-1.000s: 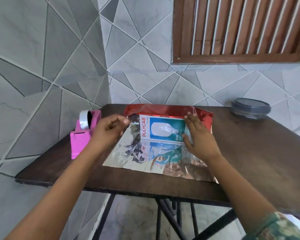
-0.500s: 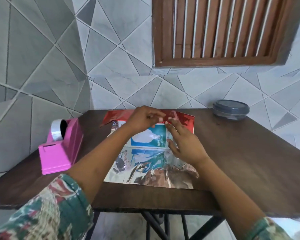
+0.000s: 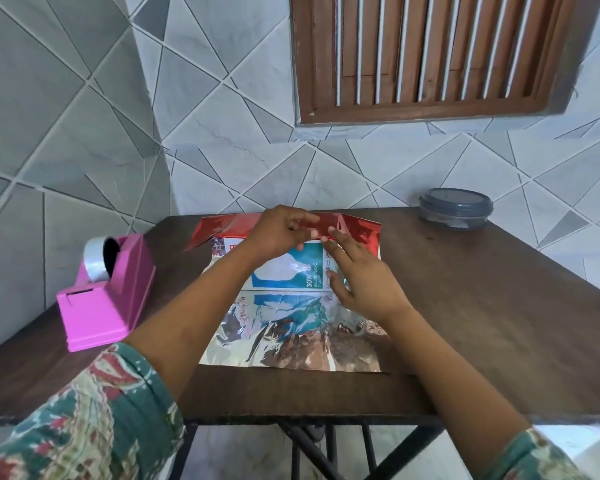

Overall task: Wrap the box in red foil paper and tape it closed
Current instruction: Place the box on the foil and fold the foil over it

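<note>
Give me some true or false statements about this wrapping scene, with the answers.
1. The pink tape dispenser stands on the left of the table. True.
2. The box is fully wrapped. False: its printed top shows, and the foil lies spread beneath it, silver side up.
3. The right hand lies on the box with straight fingers. True.
4. The grey container sits on the foil. False: it stands apart, at the table's far right.
5. The left hand rests on the dispenser. False: it is at the red flap along the box's far edge.
</note>
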### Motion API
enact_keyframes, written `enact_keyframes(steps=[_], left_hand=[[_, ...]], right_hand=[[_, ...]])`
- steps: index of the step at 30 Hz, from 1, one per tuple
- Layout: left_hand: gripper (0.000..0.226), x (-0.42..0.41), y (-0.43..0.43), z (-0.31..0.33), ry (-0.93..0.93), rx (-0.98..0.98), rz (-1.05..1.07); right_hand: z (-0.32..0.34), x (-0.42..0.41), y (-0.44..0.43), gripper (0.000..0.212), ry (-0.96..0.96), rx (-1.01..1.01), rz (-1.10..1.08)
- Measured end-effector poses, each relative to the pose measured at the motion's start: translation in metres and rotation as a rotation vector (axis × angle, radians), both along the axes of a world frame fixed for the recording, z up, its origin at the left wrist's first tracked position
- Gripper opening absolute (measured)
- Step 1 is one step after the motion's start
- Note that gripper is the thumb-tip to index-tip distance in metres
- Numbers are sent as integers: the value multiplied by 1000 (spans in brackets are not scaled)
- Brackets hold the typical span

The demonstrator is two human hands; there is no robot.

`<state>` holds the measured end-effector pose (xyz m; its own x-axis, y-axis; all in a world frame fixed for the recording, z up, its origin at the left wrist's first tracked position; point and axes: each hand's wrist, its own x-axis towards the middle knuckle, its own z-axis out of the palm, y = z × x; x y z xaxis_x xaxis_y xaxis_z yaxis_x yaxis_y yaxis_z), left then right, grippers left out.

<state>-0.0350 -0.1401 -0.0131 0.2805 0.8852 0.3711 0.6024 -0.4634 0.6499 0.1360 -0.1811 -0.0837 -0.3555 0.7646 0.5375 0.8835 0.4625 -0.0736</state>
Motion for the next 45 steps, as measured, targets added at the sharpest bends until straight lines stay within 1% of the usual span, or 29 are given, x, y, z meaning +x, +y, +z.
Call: enact_keyframes(steps=[3, 6, 9, 12, 14, 16, 18, 20, 21, 23, 24, 26, 28, 32, 35, 38, 41, 43, 45], left_hand=[[34, 2, 1, -2, 74, 29, 31], [38, 2, 3, -1, 144, 51, 72], [43, 3, 4, 3, 303, 109, 183], [52, 5, 5, 9, 501, 226, 325], [59, 1, 4, 12, 559, 265, 386], [65, -8, 5, 14, 539, 211, 398], [67, -21, 6, 13, 489, 115, 413], [62, -34, 5, 13, 450, 56, 467], [57, -39, 2, 14, 438, 60, 501], [42, -41, -4, 14, 412, 161, 517], [32, -38, -7, 12, 382, 253, 467], [17, -30, -14, 6, 320, 431, 268], [12, -20, -16, -4, 301, 514, 102], [16, -13, -5, -17, 268, 504, -12], [19, -11, 1, -22, 270, 507, -20], [22, -13, 2, -26, 278, 510, 8], [28, -18, 3, -23, 354, 547, 102], [32, -23, 5, -16, 397, 486, 163], [32, -22, 6, -8, 381, 444, 152]], right_hand=[[0, 0, -1, 64, 11, -8, 3], [1, 1, -1, 58, 17, -19, -1], [3, 1, -2, 56, 20, -17, 11], [5, 0, -3, 60, 29, -24, 9], [5, 0, -3, 57, 35, -19, 13], [4, 1, -2, 55, 39, -33, 17], [2, 0, -2, 55, 41, -47, 9], [2, 0, -2, 56, 45, -35, 12], [2, -1, -2, 58, 46, -33, 12], [1, -1, -1, 61, 54, -27, 14], [1, -1, -1, 61, 59, -31, 11], [2, -2, -2, 60, 64, -18, 15], [2, -2, -3, 59, 67, 6, 29], [2, -1, -5, 57, 65, -19, 37], [3, 0, -5, 58, 56, -15, 53], [4, 1, -4, 58, 46, -16, 56], [4, 2, -3, 58, 39, -21, 56], [3, 3, -3, 60, 34, -21, 54], [4, 2, -3, 63, 38, -19, 46]])
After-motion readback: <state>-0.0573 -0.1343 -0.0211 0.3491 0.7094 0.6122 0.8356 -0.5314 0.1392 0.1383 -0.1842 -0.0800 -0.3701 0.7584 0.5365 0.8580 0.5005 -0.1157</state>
